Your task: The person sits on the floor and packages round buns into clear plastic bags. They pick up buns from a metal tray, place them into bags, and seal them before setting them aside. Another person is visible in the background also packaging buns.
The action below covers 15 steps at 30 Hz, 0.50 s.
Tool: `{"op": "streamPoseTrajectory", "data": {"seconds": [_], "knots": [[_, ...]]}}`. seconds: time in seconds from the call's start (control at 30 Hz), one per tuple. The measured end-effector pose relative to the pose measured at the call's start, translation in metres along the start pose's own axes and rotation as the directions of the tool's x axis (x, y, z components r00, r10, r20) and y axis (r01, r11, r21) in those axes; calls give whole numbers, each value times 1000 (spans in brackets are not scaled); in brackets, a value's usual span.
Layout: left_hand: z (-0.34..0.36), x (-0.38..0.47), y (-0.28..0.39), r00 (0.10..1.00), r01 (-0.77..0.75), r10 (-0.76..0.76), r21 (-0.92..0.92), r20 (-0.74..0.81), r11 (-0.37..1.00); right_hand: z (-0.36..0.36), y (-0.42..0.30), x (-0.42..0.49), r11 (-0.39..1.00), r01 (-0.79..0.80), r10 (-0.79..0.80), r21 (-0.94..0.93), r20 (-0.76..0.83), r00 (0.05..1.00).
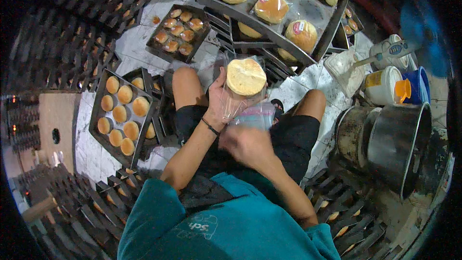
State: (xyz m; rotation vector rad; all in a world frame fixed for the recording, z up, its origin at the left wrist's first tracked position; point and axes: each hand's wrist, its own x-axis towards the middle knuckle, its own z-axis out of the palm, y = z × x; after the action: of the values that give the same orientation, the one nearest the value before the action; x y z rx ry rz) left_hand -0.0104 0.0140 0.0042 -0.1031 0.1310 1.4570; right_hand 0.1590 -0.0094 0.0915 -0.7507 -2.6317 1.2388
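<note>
A round pale-yellow bun (246, 77) lies in a clear plastic bag (231, 107), held up before my knees. My left hand (218, 99) supports the bagged bun from the left and beneath, its thumb along the side. Close below the bag is my right hand (249, 144), blurred by motion, so its finger position and any contents are unclear. Just above that hand, over my lap, are clear plastic bags (255, 115) with a pinkish strip. Ahead stands a metal baking tray (306, 9) with loose buns and a few wrapped, labelled ones (301, 36).
A tray of unwrapped buns (119, 113) sits on stacked trays at left. Beyond it is a tray of small wrapped buns (177, 30). At right stand large metal pots (393, 148), a white bucket (380, 86) and a fan (391, 48). Tray racks (75, 202) surround me.
</note>
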Motion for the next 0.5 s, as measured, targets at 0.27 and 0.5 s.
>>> {"op": "streamPoseTrajectory", "data": {"seconds": [0.27, 0.5], "knots": [[20, 10, -13, 995, 93, -92, -27, 28, 995, -28, 4, -17, 975, -114, 182, 193, -384, 905], [30, 24, -16, 996, 42, -40, 23, -80, 999, -26, 9, -22, 796, 203, -320, 570, 112, 941]]}}
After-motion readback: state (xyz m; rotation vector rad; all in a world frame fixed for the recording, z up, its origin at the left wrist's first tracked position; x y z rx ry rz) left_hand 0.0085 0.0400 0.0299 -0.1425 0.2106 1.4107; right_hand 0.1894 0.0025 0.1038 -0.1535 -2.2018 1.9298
